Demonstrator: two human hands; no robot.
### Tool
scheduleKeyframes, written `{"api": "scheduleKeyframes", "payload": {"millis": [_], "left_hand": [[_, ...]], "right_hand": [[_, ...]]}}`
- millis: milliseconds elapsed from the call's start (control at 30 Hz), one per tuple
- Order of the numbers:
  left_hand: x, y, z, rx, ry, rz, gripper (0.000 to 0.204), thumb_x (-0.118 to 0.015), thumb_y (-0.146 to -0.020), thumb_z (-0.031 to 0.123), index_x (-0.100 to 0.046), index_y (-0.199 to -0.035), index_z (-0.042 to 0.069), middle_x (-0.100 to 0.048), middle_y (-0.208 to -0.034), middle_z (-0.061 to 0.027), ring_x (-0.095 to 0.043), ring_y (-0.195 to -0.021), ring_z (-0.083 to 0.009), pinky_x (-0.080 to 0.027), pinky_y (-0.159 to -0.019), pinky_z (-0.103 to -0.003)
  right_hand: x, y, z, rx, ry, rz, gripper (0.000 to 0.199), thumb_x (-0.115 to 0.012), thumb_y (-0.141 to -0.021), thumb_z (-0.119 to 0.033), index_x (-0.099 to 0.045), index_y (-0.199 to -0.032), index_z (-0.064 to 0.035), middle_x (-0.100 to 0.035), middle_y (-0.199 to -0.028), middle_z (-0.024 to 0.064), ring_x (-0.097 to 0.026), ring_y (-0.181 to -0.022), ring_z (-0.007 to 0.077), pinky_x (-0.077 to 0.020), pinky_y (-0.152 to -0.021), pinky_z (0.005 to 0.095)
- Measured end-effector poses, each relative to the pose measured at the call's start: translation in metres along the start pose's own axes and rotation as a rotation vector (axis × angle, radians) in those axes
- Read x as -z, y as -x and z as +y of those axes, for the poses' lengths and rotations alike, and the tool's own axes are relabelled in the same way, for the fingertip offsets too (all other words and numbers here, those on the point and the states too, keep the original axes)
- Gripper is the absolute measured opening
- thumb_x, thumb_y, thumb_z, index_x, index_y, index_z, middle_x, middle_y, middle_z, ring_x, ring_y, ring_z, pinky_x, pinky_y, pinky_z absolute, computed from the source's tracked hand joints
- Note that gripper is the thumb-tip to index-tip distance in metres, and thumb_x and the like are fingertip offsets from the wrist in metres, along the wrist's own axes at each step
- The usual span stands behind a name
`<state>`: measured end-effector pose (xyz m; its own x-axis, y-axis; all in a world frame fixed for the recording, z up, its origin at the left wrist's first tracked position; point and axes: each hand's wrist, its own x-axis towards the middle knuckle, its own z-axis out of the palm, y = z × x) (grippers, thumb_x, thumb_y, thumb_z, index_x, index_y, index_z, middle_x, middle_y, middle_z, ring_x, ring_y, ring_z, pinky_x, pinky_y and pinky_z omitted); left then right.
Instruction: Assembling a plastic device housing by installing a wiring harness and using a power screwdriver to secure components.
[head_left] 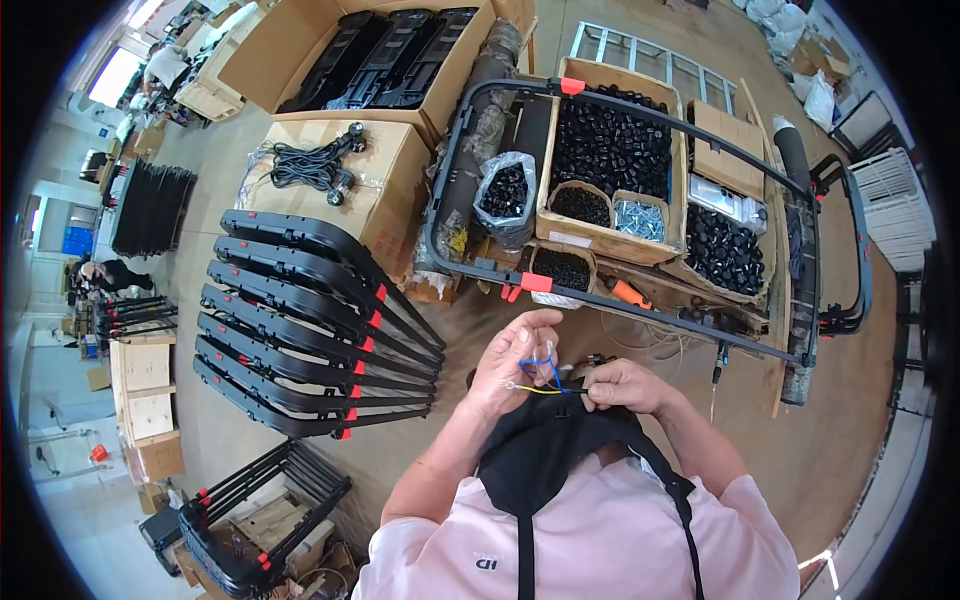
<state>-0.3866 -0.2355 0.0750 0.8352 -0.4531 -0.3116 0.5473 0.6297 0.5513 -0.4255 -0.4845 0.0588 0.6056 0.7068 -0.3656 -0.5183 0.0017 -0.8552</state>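
In front of my chest, my right hand (622, 387) pinches a black cable (574, 390) between thumb and fingers. From its stripped end fan out thin blue wires (540, 368) and a yellow wire (540, 391). A ring terminal (510, 385) tips the yellow wire and lies against my left palm. My left hand (505, 360) is turned partly palm up, its fingers curled about the blue wires; exactly where they grip is hard to see. A black apron (540, 455) hangs below the hands.
Across the bench lies a black tubular frame (690, 325) with red clips, over a wooden crate (610, 245) of black plastic parts and screws. To the left stand several stacked black frames (290, 335). Behind them are a carton (385, 185) with coiled cables (310, 165) and an orange-handled tool (630, 293).
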Motion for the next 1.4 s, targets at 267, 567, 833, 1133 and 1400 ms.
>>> {"api": "scheduleKeyframes", "payload": {"millis": [267, 567, 833, 1133, 1400], "left_hand": [[0.055, 0.0, 0.008, -0.123, -0.603, 0.432, 0.069, -0.035, -0.116, 0.051, -0.051, -0.063, 0.009, -0.055, -0.059, -0.0007, -0.048, -0.05, -0.009, -0.04, -0.051, -0.026], [0.086, 0.014, 0.031, -0.036, -0.492, 0.244, 0.049, -0.045, -0.115, 0.04, -0.064, -0.134, -0.001, -0.074, -0.107, -0.0095, -0.072, -0.093, -0.0181, -0.056, -0.082, -0.03], [0.11, 0.012, 0.05, 0.118, 0.01, 0.092, 0.042, -0.054, -0.112, 0.032, -0.062, -0.135, -0.002, -0.074, -0.115, -0.0111, -0.067, -0.114, -0.0212, -0.049, -0.105, -0.038], [0.149, 0.0, 0.074, 0.263, -0.683, -0.057, 0.032, -0.06, -0.108, 0.016, -0.066, -0.135, -0.001, -0.074, -0.124, -0.0069, -0.061, -0.127, -0.0164, -0.042, -0.115, -0.035], [0.18, -0.018, 0.098, 0.573, -0.43, -0.39, 0.042, -0.064, -0.105, 0.02, -0.066, -0.139, -0.003, -0.069, -0.14, -0.0158, -0.062, -0.132, -0.0218, -0.042, -0.117, -0.034]], "right_hand": [[-0.023, -0.056, 0.001, -0.042, 0.139, 0.147, 0.04, -0.058, -0.109, -0.04, -0.07, -0.092, -0.0053, -0.056, -0.075, -0.0045, -0.049, -0.071, 0.0059, -0.0413, -0.066, 0.0256], [-0.037, -0.099, 0.01, -0.056, 0.115, 0.195, 0.038, -0.059, -0.109, -0.038, -0.068, -0.092, -0.0049, -0.052, -0.072, -0.0052, -0.046, -0.068, 0.0058, -0.0375, -0.062, 0.0256], [-0.034, -0.129, 0.061, -0.091, -0.117, 0.202, 0.039, -0.058, -0.111, -0.039, -0.068, -0.097, -0.0036, -0.052, -0.074, -0.0061, -0.042, -0.067, 0.0046, -0.0339, -0.061, 0.0238], [-0.029, -0.128, 0.064, -0.073, 0.184, 0.226, 0.038, -0.058, -0.109, -0.038, -0.069, -0.097, -0.004, -0.059, -0.081, -0.0015, -0.054, -0.077, 0.0107, -0.0451, -0.072, 0.0297], [-0.019, -0.135, 0.039, -0.103, 0.386, 0.048, 0.039, -0.059, -0.108, -0.042, -0.071, -0.099, -0.0059, -0.067, -0.085, 0.0006, -0.059, -0.082, 0.0126, -0.0481, -0.076, 0.0326]]}}
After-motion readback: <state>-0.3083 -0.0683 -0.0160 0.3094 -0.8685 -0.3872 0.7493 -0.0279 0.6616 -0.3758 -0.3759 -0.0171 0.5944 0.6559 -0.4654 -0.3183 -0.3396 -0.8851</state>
